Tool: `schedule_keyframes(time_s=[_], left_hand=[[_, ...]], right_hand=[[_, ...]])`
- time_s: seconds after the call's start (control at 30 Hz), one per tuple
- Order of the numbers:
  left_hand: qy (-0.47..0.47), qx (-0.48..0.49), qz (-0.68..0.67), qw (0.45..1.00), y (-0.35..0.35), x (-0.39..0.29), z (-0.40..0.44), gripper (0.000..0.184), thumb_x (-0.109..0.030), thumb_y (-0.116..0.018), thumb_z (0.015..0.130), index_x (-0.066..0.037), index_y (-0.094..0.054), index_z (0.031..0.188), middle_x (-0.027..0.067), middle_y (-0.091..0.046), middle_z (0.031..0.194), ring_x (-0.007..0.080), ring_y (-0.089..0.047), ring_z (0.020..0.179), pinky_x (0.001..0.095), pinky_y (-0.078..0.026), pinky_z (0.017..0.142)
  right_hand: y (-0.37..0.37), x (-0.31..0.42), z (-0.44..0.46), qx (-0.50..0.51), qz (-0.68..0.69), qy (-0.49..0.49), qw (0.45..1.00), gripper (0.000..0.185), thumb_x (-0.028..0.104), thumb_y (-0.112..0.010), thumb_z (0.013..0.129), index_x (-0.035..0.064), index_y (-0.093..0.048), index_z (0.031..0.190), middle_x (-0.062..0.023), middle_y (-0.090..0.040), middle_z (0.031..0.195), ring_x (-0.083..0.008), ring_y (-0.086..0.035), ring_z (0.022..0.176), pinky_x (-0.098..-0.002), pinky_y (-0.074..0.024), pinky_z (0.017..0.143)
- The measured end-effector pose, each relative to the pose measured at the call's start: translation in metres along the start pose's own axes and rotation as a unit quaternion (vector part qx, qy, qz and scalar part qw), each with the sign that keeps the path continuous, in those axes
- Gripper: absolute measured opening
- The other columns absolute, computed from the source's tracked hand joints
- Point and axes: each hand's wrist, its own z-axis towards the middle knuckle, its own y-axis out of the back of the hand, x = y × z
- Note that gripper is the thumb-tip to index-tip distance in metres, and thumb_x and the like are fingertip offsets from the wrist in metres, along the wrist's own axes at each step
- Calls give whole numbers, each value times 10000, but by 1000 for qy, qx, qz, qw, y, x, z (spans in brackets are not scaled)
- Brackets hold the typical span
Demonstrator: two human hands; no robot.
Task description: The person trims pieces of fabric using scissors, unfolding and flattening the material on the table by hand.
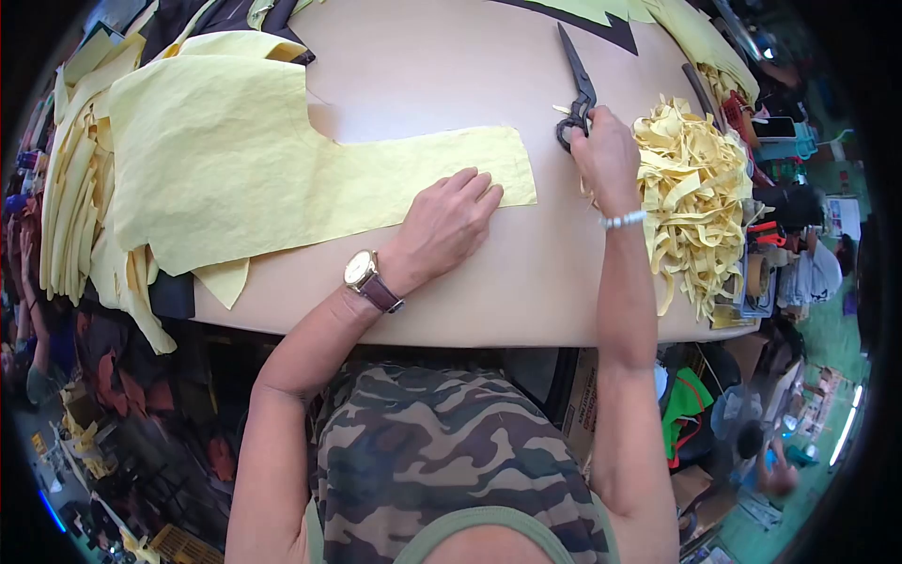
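A pale yellow cut piece [211,150], cloth or soft leather, lies spread over the left and middle of the table, its narrow arm reaching right. On that narrow part my left hand [446,224] rests palm down, fingers laid out and holding nothing. My right hand [611,160] is closed at the handles of dark scissors [580,80], to the right of the piece's end. The closed blades point away from me. Part of the handles is hidden under my fingers.
Beside my right hand is a heap of yellow strips [691,202]. Stacked yellow pieces [70,207] hang over the table's left edge. A dark pointed piece [620,36] lies at the far side of the beige table [451,315]. A person [778,470] is at the lower right.
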Motion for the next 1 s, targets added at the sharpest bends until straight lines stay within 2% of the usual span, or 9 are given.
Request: schedule_keyframes(time_s=[0.1,0.17,0.23,0.27,0.3,0.43,0.7,0.8,1.0], left_hand=[[-14,3,61,998,-7,3,1,279,-78,-583,703,-12,-550,972,105,-561,938,244,-555,927,328,-478,753],[-9,18,42,999,-3,1,3,261,-74,-572,702,-8,-557,953,108,-563,938,244,-561,919,327,-480,753],[-8,63,45,997,1,0,9,242,-67,-561,704,-7,-562,939,111,-564,939,245,-564,920,325,-482,756],[-10,105,58,993,8,-1,12,233,-63,-556,708,-7,-565,934,113,-566,939,246,-565,926,324,-483,758],[-14,141,74,987,11,0,17,224,-59,-550,711,-7,-567,928,115,-567,939,247,-566,931,323,-484,761],[-108,-12,85,990,-2,10,18,234,-56,-539,722,-14,-570,950,120,-570,961,247,-569,943,320,-486,765],[-58,-29,42,997,-15,2,17,247,-67,-538,728,-21,-599,963,109,-580,1009,235,-568,983,325,-488,771],[-116,-148,32,982,-20,8,19,162,-71,-539,701,-6,-576,845,75,-536,820,190,-550,818,289,-466,690],[-131,-125,14,983,-20,5,16,69,-64,-548,685,-25,-558,742,70,-536,788,174,-553,788,277,-460,675]], right_hand=[[3,-2,21,104,-16,-51,993,216,193,-608,701,-8,-613,780,-182,-618,738,-366,-601,751,-442,-472,678],[-1,-25,43,174,120,-88,973,180,173,-625,705,-5,-598,698,-113,-600,657,-251,-590,597,-351,-482,560],[-2,-50,61,282,354,-174,875,170,173,-641,715,10,-595,702,-64,-578,624,-168,-555,517,-291,-466,491],[-2,-57,58,244,547,-211,772,151,162,-663,716,34,-586,739,-5,-528,603,-75,-485,477,-219,-406,426],[13,-56,52,249,573,-223,748,165,144,-663,721,37,-566,800,-1,-522,595,-85,-500,488,-220,-401,438],[53,-33,-30,218,547,-92,803,191,141,-663,737,39,-517,806,-18,-536,607,-82,-512,519,-203,-413,491],[86,-21,-186,319,530,-350,703,178,141,-669,749,28,-532,756,22,-492,520,-57,-472,410,-184,-370,399],[91,-23,-226,362,511,-347,698,187,134,-677,736,27,-523,737,15,-506,538,-59,-489,433,-188,-382,416],[95,-3,-237,378,528,-315,692,260,180,-715,706,29,-504,715,17,-500,564,-49,-477,487,-191,-375,452]])
